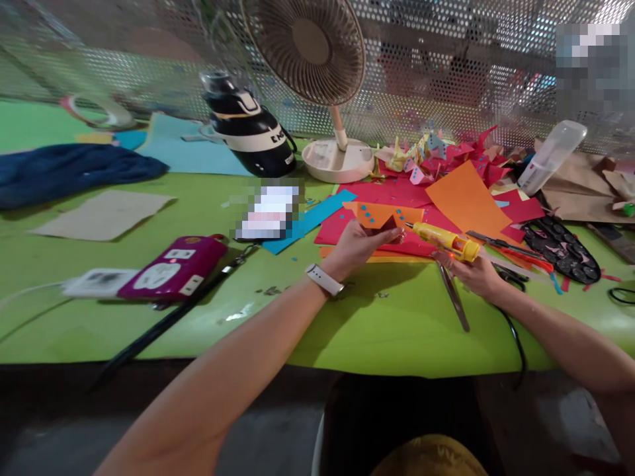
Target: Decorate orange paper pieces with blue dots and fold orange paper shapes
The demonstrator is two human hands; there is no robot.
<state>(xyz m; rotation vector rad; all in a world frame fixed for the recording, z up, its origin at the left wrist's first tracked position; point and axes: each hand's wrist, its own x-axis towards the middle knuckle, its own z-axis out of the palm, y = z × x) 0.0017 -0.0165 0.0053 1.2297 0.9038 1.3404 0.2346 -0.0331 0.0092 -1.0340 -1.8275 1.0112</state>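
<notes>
My left hand pinches a folded orange paper piece that carries small blue dots. Wrapped in my right hand is a yellow glue gun, its nozzle pointing left at the orange paper's right part. Whether the nozzle touches the paper I cannot tell. Beneath both lie red paper sheets and a strip of orange paper. Metal tweezers rest on the table just below my right hand, and a black cord runs down from near that hand.
Behind stand a fan, a black-and-white bottle and a heap of folded paper pieces. A phone and purple power strip lie left. Scissors and a clear bottle are right. The green table's front edge is near me.
</notes>
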